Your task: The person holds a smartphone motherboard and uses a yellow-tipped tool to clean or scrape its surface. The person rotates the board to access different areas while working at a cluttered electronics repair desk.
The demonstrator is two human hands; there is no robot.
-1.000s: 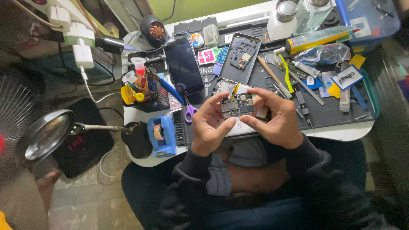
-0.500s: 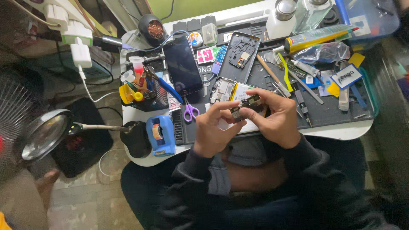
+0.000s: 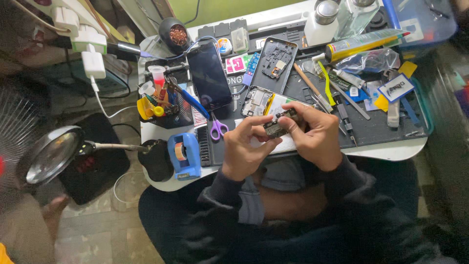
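Pinching from both sides, the left hand (image 3: 246,149) and the right hand (image 3: 317,137) are closed around a small dark phone circuit board (image 3: 278,123), thumbs and forefingers curled onto its ends, holding it just above the near edge of the bench (image 3: 391,151), over the black work mat (image 3: 371,128). That board looks light, thin and stiff, and by my judgement fragile: bare components crowd its face, so the safest hold is on the short edges only, with no squeeze or bending across the middle. It seems small enough to slip from a loose pinch.

Just beyond the fingers lies an opened phone frame with a pale battery inside (image 3: 266,102), and further back a dark empty phone back shell (image 3: 274,58). Left of these rests a black phone screen panel (image 3: 209,76), with purple-handled scissors (image 3: 218,128) near its lower end. A blue tape dispenser (image 3: 183,155) stands at the near left corner beside a black round pad (image 3: 155,160), and a tray of yellow and red small tools (image 3: 156,102) sits behind it. To the right, slim metal tweezers and screwdrivers (image 3: 342,115) lie close to the right hand and could be knocked by the wrist. A long yellow glue tube (image 3: 364,45) and a clear plastic bag (image 3: 369,61) crowd the far right. A magnifier lamp (image 3: 51,154) hangs off the bench to the left
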